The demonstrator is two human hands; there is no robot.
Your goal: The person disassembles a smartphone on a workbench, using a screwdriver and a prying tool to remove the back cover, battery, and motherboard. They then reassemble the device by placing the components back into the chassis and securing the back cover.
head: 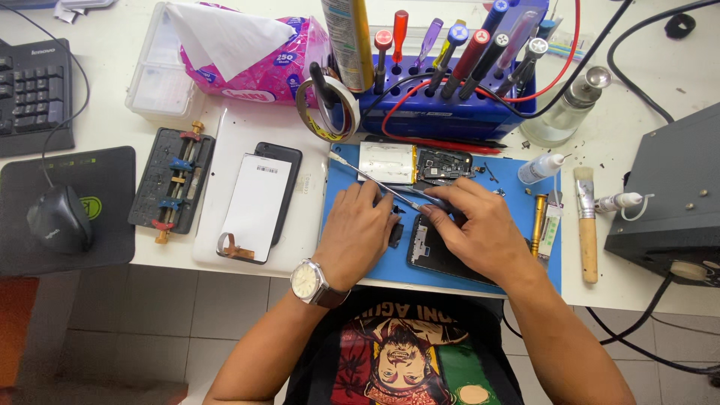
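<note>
An opened black phone lies on a blue rubber mat; a blue plastic screwdriver rack stands behind, a grey computer mouse far left.

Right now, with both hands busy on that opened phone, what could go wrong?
The tweezers in the right hand might slip and scratch the opened phone, which the left hand steadies. Tiny screws lie loose on the blue mat and could roll away or be brushed off. The small glue bottle lies on its side at the mat's edge and might leak toward the parts.
</note>
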